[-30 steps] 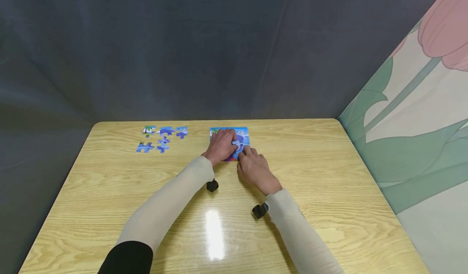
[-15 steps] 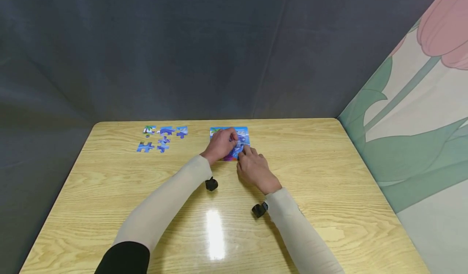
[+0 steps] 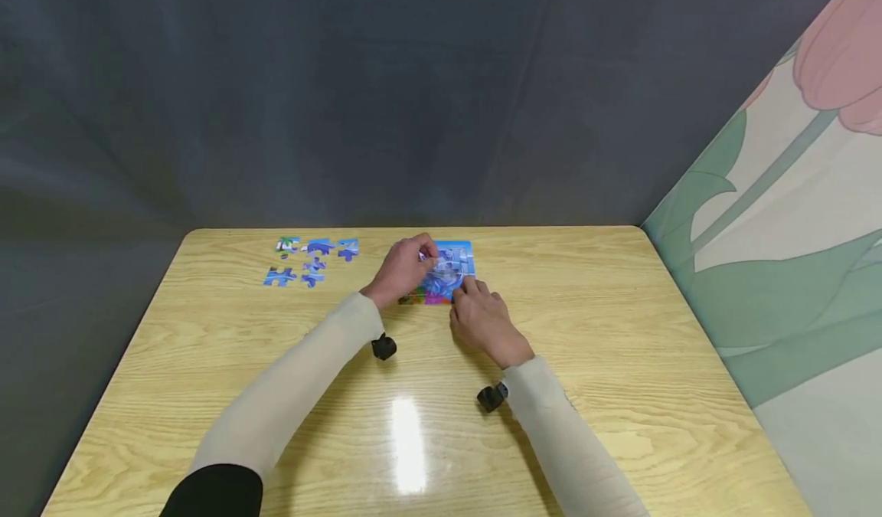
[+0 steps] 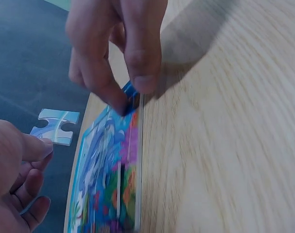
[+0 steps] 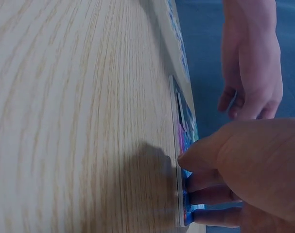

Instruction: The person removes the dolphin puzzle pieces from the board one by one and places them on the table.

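Note:
Between thumb and fingertip, my left hand (image 3: 400,272) pinches a light-blue and white jigsaw piece (image 4: 58,127), raised over the left part of a puzzle board (image 3: 449,270). The board carries a blue sea picture with orange, green and pink along its near edge. At its near right corner is my right hand (image 3: 481,319), thumb at the edge and bent fingers over the surface, gripping the board there. A dark slot shows in the picture in the left wrist view. In the head view the left hand covers the board's upper left.
Several loose jigsaw pieces (image 3: 318,247) lie left of the board, near the far edge of the wooden table (image 3: 586,295). A dark cloth (image 3: 413,96) hangs behind the table, and a flower-patterned cloth (image 3: 813,272) stands at the right. Small black cameras sit at both wrists.
My left hand has lifted and drawn left with the jigsaw piece, uncovering more of the board's picture. The right hand has stayed at the near right corner.

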Tool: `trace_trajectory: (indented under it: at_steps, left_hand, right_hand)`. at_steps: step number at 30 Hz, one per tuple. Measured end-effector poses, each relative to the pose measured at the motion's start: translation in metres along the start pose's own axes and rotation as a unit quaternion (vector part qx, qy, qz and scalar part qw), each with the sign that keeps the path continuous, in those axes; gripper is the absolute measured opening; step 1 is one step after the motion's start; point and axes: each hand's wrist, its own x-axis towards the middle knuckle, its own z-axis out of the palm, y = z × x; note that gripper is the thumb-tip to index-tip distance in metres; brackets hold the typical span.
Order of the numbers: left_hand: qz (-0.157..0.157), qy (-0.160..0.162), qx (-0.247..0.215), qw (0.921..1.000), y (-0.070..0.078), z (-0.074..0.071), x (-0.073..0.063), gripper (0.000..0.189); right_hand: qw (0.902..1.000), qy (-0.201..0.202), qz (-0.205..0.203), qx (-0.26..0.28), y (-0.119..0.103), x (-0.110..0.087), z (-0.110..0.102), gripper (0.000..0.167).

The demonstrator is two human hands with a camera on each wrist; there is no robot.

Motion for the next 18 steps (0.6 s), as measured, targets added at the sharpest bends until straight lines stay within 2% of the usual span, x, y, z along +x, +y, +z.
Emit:
trace_trajectory:
  at_steps: [7, 18]
  left_hand:
    - [-0.011, 0.013, -0.014, 0.9998, -0.016, -0.023, -0.014, 0.004]
    - [-0.027, 0.023, -0.005, 0.9994, -0.036, -0.050, -0.025, 0.010]
  right_hand:
    - [1.0000, -0.007, -0.002, -0.006, -0.001, 0.000, 0.000, 0.022]
    - [0.9999, -0.002, -0.006, -0.009, 0.002, 0.001, 0.002, 0.024]
